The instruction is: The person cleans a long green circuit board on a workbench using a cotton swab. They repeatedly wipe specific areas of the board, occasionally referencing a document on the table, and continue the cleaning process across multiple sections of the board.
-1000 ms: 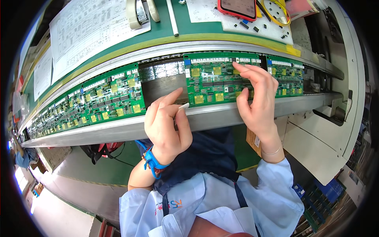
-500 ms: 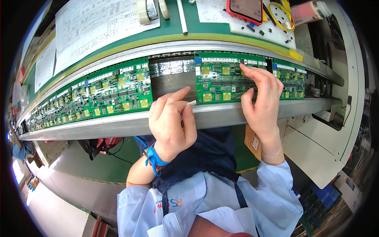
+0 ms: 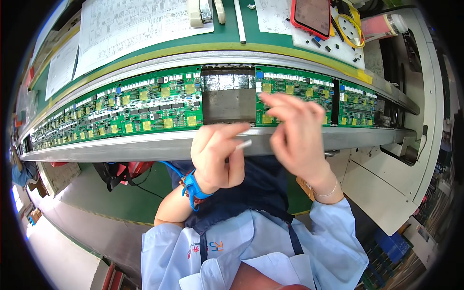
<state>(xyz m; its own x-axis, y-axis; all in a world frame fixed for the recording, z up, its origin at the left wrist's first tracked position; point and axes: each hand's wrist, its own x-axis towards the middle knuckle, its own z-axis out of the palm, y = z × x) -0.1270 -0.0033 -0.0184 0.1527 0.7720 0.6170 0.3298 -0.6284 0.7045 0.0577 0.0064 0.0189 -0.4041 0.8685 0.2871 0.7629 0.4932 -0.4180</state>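
Observation:
My left hand [image 3: 215, 157] is closed in front of the rail, its index finger stretched right. A small white stick-like piece [image 3: 245, 144] pokes out between its fingers. My right hand [image 3: 300, 137], smeared by motion, hovers over the near edge of a green circuit board [image 3: 299, 77]. Its thumb and fingers are apart, with nothing visible between them, and it hides part of that board's lower half. More populated green circuit boards [image 3: 159, 99] fill the track to the left, and another board [image 3: 357, 108] lies to the right.
A metal rail [image 3: 121, 147] runs along the near side of the boards. Beyond lie paper drawings [image 3: 135, 24], a stapler-like tool [image 3: 195, 13], a white rod [image 3: 239, 21], a red-cased phone [image 3: 311, 18], white foam with loose black components [image 3: 355, 58], and a yellow loop [image 3: 362, 36].
My right hand has moved left and nearer, away from the board's far-edge parts. My left hand has shifted slightly right, still with the white piece. The view has shifted a little.

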